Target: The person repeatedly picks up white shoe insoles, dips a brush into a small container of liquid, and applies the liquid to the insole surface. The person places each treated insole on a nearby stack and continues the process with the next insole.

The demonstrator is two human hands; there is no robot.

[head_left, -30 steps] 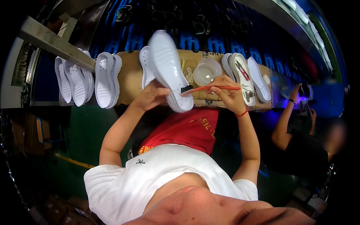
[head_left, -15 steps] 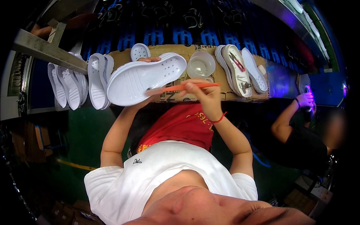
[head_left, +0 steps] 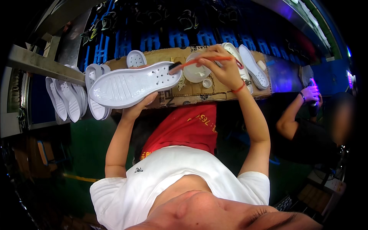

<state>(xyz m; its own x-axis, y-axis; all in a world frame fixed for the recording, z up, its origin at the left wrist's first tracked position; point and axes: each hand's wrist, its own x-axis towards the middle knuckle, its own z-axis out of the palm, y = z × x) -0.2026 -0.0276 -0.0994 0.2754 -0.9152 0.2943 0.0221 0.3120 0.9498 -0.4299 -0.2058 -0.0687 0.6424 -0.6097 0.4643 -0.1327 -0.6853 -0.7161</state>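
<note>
A white shoe sole [head_left: 130,86], ridged at its left end and dotted with small holes at its right end, is held face up over the bench. My left hand [head_left: 145,103] grips it by the near edge, with most of the fingers hidden beneath. My right hand [head_left: 224,68] is closed around the orange-red handle of a brush [head_left: 193,61]. Its dark bristles are at the right, holed end of the sole. Beneath the brush handle stands a translucent plastic bowl [head_left: 194,74], with a small white cup [head_left: 207,83] beside it.
Cardboard [head_left: 184,99] covers the bench. More white soles [head_left: 69,100] stand at the left, another sole [head_left: 136,58] lies behind, and others [head_left: 253,67] rest at the right. A metal bar [head_left: 46,63] crosses the far left. A co-worker's gloved hand [head_left: 309,94] is at the right.
The brush has moved from the sole's middle up and right to its holed end, my right hand rising with it. My left hand has shifted the sole slightly left.
</note>
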